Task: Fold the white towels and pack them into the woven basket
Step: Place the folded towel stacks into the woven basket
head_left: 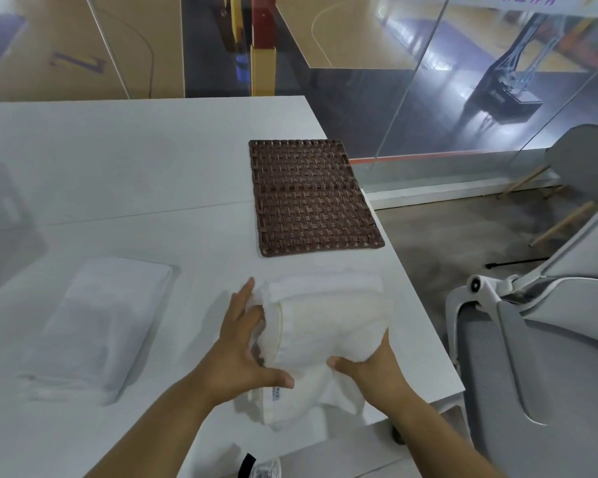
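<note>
A white towel (pixel 328 326) lies partly folded near the table's front right corner, its lower end hanging over the edge. My left hand (pixel 242 350) grips the towel's left side, fingers along the fold and thumb underneath. My right hand (pixel 373 370) grips the towel's right lower part, thumb pointing left. A second white towel (pixel 104 326) lies folded on the left of the table, untouched. The brown woven basket (pixel 311 198) lies flat like a mat beyond the towel, near the table's right edge.
The white table (pixel 135 160) stretches left and back; its right edge runs close to the basket. A grey office chair (pixel 532 357) stands right of the table. Glass panels (pixel 428 81) rise behind. A dark blurred object (pixel 4 215) sits at the far left.
</note>
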Demonstrator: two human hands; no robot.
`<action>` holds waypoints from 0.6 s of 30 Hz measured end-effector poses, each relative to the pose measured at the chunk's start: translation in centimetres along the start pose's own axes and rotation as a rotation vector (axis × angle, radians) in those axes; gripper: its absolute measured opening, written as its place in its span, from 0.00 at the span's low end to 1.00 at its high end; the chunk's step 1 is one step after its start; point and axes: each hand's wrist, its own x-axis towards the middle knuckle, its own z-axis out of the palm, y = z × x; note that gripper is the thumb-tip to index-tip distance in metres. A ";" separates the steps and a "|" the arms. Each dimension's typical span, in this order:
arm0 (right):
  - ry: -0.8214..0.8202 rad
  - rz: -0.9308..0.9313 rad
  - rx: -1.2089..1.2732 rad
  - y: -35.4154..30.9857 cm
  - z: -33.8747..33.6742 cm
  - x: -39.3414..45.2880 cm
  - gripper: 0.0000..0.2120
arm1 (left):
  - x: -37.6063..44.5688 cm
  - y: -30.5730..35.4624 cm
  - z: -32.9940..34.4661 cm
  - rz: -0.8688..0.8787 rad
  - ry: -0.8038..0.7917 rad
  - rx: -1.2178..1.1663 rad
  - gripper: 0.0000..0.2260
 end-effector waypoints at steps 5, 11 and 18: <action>0.031 0.018 -0.050 0.1 0.0 0.4 0.48 | 0.5 0.2 -0.2 0.072 -0.003 0.140 0.49; 0.054 -0.036 -0.062 -1.1 0.0 1.5 0.47 | 1.5 0.3 -0.9 0.056 0.115 0.048 0.45; 0.000 0.034 0.115 -4.6 -0.3 4.5 0.23 | 3.6 1.0 -2.3 -0.208 0.191 -0.341 0.43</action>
